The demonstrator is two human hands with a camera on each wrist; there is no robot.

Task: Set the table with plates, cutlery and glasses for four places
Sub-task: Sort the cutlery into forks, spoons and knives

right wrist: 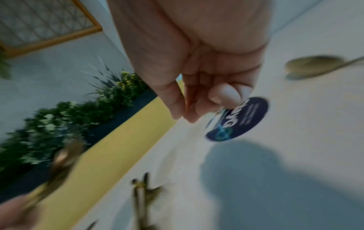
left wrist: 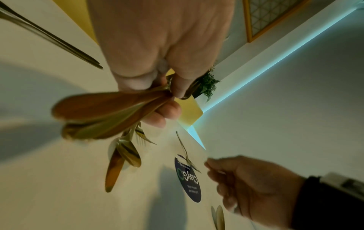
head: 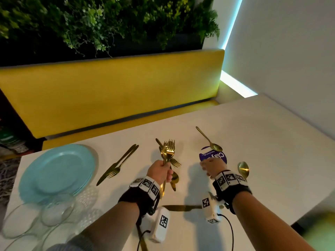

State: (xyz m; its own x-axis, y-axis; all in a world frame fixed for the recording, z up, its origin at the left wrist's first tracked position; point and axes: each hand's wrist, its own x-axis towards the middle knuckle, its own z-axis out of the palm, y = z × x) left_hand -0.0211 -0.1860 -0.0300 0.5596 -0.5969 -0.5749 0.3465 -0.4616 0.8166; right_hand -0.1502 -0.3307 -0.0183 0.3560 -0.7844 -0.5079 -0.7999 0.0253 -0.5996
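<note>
Several gold forks (head: 169, 148) are clamped by their handles in the left hand (head: 159, 172), raised above the white desk (head: 262, 142). The right hand (head: 213, 167) hangs loosely curled and empty over a round blue sticker (head: 218, 156). Stiff, smooth metal is judged slippery; handles are best pinched singly. Blue plates (head: 58, 171) remain stacked left.

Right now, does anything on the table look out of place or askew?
Yes. One gold spoon lies diagonally with its bowl on the round blue sticker, and a knife lies crosswise at the near edge. The blue plates remain stacked. The left hand grips a bundle of forks.
</note>
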